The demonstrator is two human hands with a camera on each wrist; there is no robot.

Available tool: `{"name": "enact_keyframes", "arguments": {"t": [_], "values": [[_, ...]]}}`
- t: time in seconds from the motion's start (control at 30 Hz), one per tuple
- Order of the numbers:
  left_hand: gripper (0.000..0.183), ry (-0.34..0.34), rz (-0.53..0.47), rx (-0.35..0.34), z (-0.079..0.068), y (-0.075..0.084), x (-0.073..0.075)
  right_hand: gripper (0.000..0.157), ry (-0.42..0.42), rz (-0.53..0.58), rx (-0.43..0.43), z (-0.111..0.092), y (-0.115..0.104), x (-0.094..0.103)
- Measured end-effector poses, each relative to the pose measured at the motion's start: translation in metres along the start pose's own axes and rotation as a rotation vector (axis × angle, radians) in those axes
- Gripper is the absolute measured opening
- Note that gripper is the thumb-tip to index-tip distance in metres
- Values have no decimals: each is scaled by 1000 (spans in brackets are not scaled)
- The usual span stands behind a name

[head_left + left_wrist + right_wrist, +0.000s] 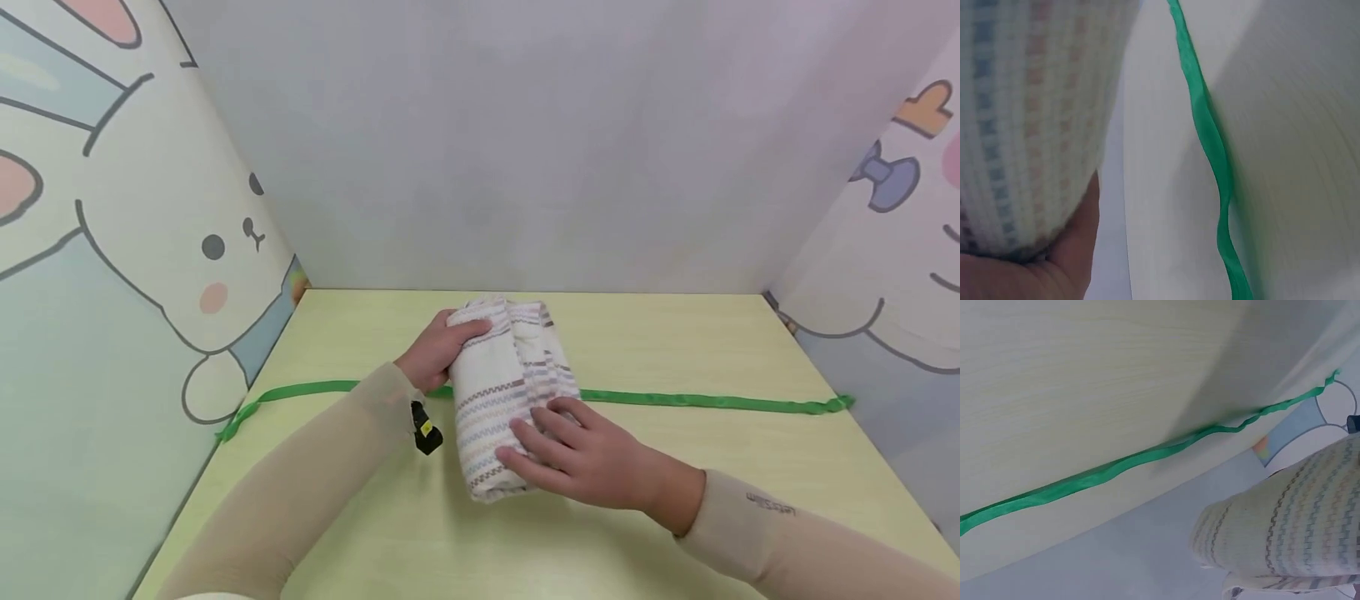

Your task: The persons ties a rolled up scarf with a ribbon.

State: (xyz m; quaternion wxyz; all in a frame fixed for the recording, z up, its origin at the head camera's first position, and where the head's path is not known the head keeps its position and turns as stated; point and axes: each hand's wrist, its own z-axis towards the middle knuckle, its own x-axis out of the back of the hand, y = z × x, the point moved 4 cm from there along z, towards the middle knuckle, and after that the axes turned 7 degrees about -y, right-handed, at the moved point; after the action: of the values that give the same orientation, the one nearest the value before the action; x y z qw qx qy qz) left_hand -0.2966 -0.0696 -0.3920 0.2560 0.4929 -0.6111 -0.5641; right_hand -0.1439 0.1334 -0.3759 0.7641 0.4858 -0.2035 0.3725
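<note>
A folded cloth, white with brown, blue and pink patterned stripes, is held upright over the table in the head view. My left hand grips its upper left side, thumb on the front and the other fingers hidden behind. On the lower right of the front rest the spread fingers of my right hand. In the left wrist view the cloth fills the left side, with part of the left hand under it. The right wrist view shows the cloth at lower right; the right hand is out of sight there.
A green ribbon runs across the pale yellow table, behind the cloth. Grey-white panel at the back; cartoon-printed panels on both sides. A small black device shows at the left wrist.
</note>
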Motion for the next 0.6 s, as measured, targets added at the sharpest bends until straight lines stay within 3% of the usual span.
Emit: {"name": "enact_keyframes", "arguments": {"t": [0.3,0.6], "values": [[53,47,137,-63,13,7,12,29,-45,-44,-26,10,3,-17],[64,72,203,-39,27,12,13,26,-52,-21,-75,12,2,-23]]}}
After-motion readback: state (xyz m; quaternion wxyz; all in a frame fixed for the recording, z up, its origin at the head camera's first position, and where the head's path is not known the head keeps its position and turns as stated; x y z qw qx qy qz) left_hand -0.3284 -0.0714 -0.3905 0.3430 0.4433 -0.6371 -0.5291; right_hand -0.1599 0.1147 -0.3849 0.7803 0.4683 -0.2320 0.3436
